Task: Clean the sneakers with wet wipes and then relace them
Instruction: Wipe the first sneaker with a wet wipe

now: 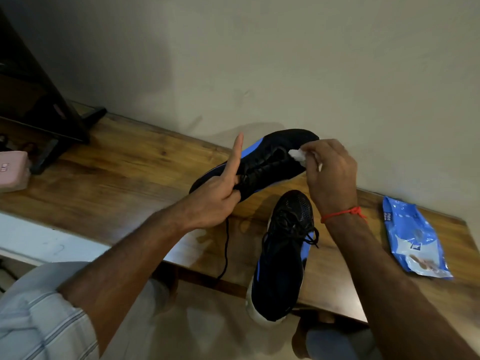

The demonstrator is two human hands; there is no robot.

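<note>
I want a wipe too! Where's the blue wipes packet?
The blue wipes packet lies on the wooden table, at the right of the head view, beside the nearer sneaker.

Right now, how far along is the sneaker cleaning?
Nothing looks finished. In hand: left hand holds the raised sneaker while right hand presses a wet wipe near its toe. Left: the second sneaker lies on the table, both are laced; wipe pack beside it.

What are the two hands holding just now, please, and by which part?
The left hand grips the raised sneaker near its heel end; the right hand pinches a bunched white wipe against its toe.
</note>
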